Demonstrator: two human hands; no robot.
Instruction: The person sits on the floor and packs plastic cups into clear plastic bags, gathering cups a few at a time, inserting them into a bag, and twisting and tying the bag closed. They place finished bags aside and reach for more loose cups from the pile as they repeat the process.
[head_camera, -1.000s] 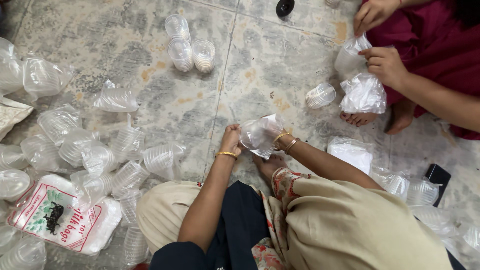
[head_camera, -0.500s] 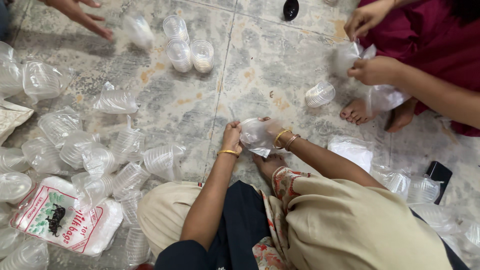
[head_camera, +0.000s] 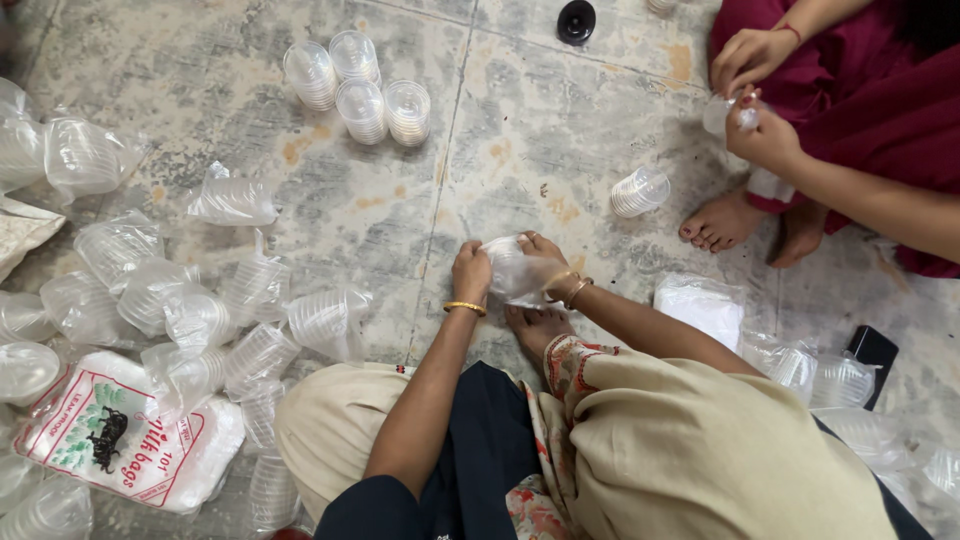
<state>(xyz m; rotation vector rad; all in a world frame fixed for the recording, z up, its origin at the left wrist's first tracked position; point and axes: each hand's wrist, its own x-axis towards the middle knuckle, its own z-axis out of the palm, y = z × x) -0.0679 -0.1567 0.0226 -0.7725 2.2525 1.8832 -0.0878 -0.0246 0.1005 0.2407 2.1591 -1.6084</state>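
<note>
I sit on a mottled stone floor. Both my hands grip a clear plastic bag of stacked cups just above the floor, by my bare foot. My left hand holds the bag's left end; a gold bangle is on that wrist. My right hand, with bangles too, clasps the bag's right side. How many cups the bag holds is hidden.
Several bagged cup stacks are heaped at my left, beside a printed packet of plastic bags. Upright cup stacks stand at the far side. A person in maroon sits at top right, hands on a bag. A loose cup stack lies nearby.
The view has shifted, and my hands with the bag have sunk lower toward the floor. The other person's large bag of cups is gone from their hands; they now hold something small.
</note>
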